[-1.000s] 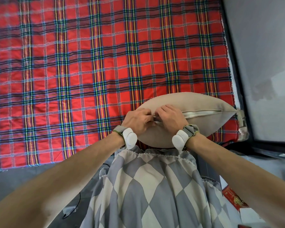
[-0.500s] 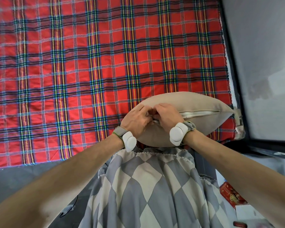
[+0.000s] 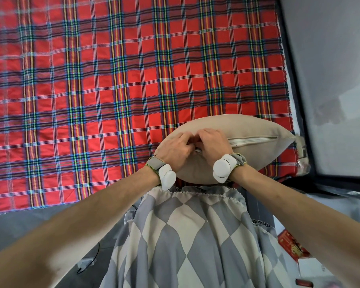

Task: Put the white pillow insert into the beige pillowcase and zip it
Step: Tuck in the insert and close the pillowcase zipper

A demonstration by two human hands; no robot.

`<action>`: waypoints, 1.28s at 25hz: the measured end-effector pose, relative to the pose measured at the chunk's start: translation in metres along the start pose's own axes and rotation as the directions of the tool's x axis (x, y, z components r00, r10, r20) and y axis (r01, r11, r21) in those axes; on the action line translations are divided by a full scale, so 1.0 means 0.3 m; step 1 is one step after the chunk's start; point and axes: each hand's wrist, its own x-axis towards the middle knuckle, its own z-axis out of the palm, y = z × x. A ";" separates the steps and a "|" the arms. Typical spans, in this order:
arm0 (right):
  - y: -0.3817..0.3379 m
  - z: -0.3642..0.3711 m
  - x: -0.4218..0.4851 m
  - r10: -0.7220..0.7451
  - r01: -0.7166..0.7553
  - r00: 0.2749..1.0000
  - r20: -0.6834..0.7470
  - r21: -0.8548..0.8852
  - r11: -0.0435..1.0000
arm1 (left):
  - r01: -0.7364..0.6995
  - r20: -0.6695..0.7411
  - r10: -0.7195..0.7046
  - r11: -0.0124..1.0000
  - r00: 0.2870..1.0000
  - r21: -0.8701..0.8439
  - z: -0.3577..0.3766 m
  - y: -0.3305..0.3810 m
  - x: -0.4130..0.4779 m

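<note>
Both hands bunched up on the zipper seam of a stuffed beige pillowcase

The beige pillowcase (image 3: 233, 129) sits plump at the near right edge of the red plaid blanket (image 3: 112, 90) — about 4 o'clock on the blanket, its right corner poking toward 3 o'clock. The left hand (image 3: 175, 149) and right hand (image 3: 211, 143) meet knuckle to knuckle at the left part of the seam, each grip clenched on the fabric there; the zipper pull itself is hidden under the fingers. The zipper (image 3: 252, 140) running out to 3 o'clock looks closed, with a white strip showing along it. White wrist devices on both arms — a grey diamond-patterned garment (image 3: 185, 235) hangs below.
</note>
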 end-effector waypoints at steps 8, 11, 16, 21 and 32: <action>0.066 -0.017 -0.049 -0.125 0.112 0.990 0.060 0.177 0.978 | 0.000 0.118 0.023 0.983 0.993 -0.186 -0.048 -0.024 0.027; 0.108 -0.035 -0.048 -0.228 0.198 0.955 0.191 0.166 0.966 | 0.022 0.238 0.026 0.980 0.971 -0.196 -0.050 -0.030 0.029; 0.090 -0.055 0.001 -0.170 0.157 0.917 0.361 0.067 0.985 | 0.035 0.282 0.028 0.976 0.959 -0.216 -0.070 -0.044 0.036; 0.081 -0.082 0.008 -0.160 0.165 0.923 0.349 0.017 0.986 | 0.039 0.286 0.028 0.974 0.958 -0.225 -0.054 -0.036 0.031; 0.058 -0.057 0.022 -0.304 0.433 0.795 0.525 -0.139 0.891 | 0.098 0.330 -0.005 0.959 0.944 -0.265 -0.057 -0.033 0.017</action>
